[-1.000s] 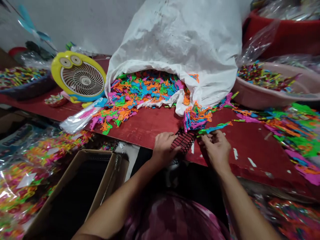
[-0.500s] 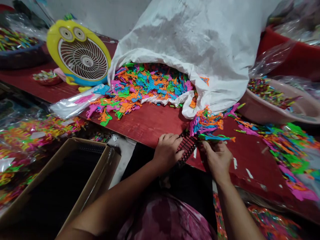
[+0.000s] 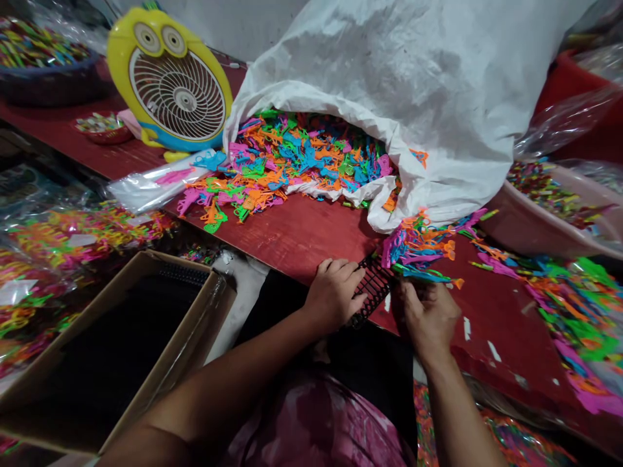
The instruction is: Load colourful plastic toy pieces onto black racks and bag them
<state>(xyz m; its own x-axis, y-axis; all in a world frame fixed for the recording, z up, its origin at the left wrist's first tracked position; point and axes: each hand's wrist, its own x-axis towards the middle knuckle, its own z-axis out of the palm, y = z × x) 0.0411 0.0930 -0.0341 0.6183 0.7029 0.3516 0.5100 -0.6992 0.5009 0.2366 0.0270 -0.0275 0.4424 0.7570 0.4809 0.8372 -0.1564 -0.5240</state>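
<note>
A black plastic rack with rows of loops (image 3: 376,285) lies at the front edge of the red table. My left hand (image 3: 333,293) is closed over its left side, fingers and thumb resting across the loops. Just right of the rack, my right hand (image 3: 432,319) has its thumb and fingers pinched together; what they hold is hidden. Beyond the rack lies a bunch of small bright plastic pieces (image 3: 418,250), orange, pink, blue and green. A green and blue piece (image 3: 426,274) stretches directly above my right fingers.
A white sack (image 3: 389,71) spills many more plastic pieces (image 3: 311,155). A yellow fan (image 3: 117,39) and clear bags (image 3: 141,193) stand left. An open cardboard box of black items (image 3: 168,350) is below left. A pink basin (image 3: 516,217) and another pile (image 3: 579,318) lie right.
The whole view has shifted, so most things appear slightly further right. My right hand has turned a little with its fingers still pinched; my left hand stays on the rack.
</note>
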